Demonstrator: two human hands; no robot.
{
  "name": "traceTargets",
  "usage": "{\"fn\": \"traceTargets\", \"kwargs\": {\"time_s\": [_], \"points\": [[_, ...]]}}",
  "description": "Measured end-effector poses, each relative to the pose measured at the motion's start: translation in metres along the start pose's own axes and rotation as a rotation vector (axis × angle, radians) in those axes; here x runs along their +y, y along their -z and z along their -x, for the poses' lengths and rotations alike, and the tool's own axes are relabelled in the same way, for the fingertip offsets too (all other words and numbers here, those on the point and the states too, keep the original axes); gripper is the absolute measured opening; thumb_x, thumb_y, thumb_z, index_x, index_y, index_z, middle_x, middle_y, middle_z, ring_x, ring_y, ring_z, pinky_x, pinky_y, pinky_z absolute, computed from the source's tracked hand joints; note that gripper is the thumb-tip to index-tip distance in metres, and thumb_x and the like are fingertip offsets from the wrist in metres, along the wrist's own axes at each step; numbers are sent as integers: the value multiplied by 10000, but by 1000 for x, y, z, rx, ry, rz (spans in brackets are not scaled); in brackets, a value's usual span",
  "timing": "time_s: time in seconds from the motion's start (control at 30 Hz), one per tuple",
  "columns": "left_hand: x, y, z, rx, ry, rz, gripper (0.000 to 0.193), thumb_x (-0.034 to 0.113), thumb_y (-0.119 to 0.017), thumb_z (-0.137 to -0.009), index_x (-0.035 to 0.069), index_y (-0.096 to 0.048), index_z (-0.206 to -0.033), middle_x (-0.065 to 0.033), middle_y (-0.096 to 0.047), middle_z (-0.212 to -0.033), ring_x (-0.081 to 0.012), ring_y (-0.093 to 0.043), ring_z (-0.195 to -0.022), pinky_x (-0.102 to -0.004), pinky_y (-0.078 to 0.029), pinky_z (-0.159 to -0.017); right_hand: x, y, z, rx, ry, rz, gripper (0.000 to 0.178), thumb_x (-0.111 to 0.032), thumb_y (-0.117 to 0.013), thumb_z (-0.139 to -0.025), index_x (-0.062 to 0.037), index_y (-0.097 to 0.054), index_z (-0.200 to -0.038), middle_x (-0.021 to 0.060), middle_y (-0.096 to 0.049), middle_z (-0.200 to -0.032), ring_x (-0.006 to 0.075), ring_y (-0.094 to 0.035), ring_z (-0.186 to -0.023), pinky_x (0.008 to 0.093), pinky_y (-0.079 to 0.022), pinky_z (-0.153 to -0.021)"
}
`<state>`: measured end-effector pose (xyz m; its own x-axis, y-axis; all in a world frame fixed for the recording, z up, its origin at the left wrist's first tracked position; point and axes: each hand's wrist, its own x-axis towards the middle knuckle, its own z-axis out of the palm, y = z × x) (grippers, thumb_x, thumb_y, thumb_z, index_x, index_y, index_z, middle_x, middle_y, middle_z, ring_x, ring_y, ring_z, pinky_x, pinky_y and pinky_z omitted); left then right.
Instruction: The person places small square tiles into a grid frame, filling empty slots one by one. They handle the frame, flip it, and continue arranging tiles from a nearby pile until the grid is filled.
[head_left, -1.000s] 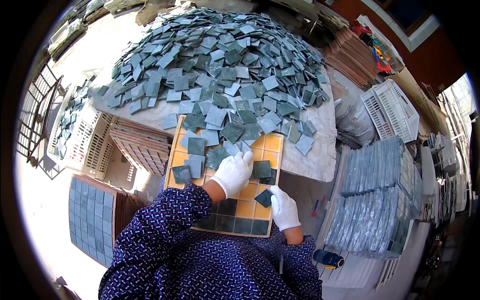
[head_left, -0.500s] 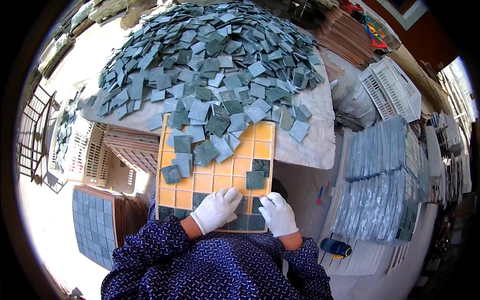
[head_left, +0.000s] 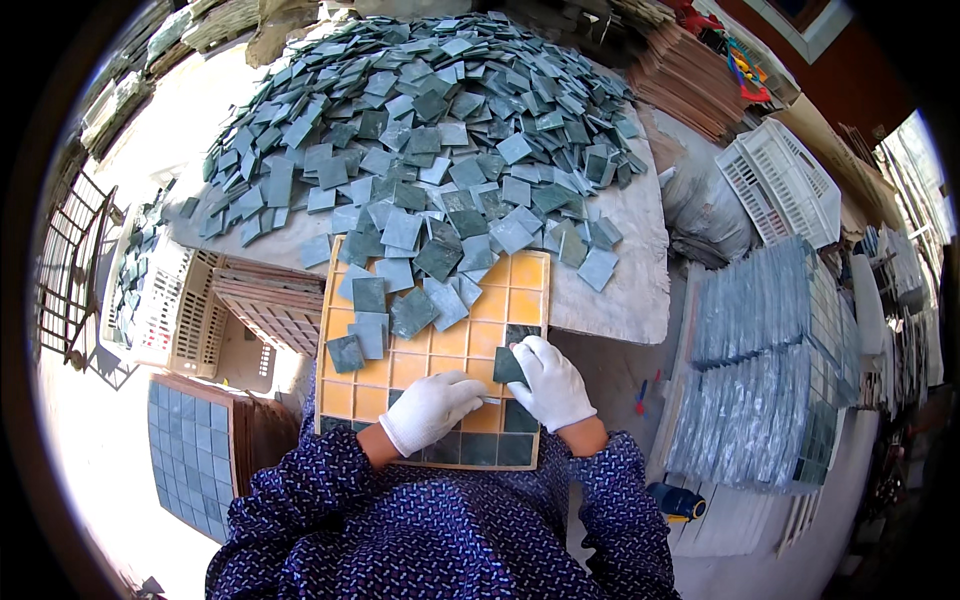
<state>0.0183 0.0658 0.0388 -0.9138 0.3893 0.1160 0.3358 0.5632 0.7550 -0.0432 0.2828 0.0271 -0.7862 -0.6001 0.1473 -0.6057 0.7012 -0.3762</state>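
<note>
A yellow-orange tray with a wooden grid lies in front of me, with dark green square tiles filling cells along its near edge and some on its right side. My right hand, in a white knit glove, has its fingertips on a dark green tile at the tray's right side, gripping that tile's edge. My left hand, gloved too, is closed low over the tray's middle; a thin pale edge shows by its fingertips, too small to name. Several loose tiles lie across the tray's far left part.
A big heap of green-grey tiles covers the table beyond the tray. To the right stand wrapped stacks of tile sheets, a white crate and a dark blue bottle. Left are more crates and stacked tiled panels.
My right hand has moved up and slightly inward from the tray's near right side onto the dark green tile. My left hand has stayed nearly in place. The whole view has shifted slightly.
</note>
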Motion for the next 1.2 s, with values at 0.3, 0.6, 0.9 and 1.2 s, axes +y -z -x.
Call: {"fn": "traceTargets", "kwargs": {"time_s": [0.3, 0.6, 0.9, 1.2], "points": [[-10, -25, 9, 9, 56, -99, 222, 112, -568, -860, 71, -564, -1078, -140, -560, -990, -339, -605, -781, -416, -510, -691, 11, 18, 23, -54, -72, -178, 514, -166, -744, -705, -45, -553, -1167, 150, -530, -1135, 339, -582, -1006, 403, -496, -857], [3, -33, 16, -141, 57, -385, 534, 272, -718, -736, 34, -534, -1177, -97, -498, -1080, -283, -570, -946, -382, -498, -793, 8, 5, 23, -15, -105, -164, 449, -178, -743, -724, -37, -577, -1117, 149, -529, -1162, 320, -587, -1002, 396, -510, -835], [9, -28, 21, -110, 2, -440, 549, 259, -708, -731, 52, -540, -1211, -91, -507, -1172, -261, -546, -1027, -387, -469, -872, -2, 9, 48, 208, -433, -177, 205, -155, -749, -727, -50, -631, -856, 83, -625, -891, 239, -626, -668, 351, -514, -617], [-6, -44, 32, -233, -215, -426, 756, 385, -666, -746, 16, -444, -1367, -138, -390, -1468, -272, -359, -1366, -506, -219, -1119, -18, -18, 58, 19, -482, -285, 163, -217, -695, -776, -69, -630, -801, 114, -610, -785, 310, -616, -688, 403, -486, -617]]}}
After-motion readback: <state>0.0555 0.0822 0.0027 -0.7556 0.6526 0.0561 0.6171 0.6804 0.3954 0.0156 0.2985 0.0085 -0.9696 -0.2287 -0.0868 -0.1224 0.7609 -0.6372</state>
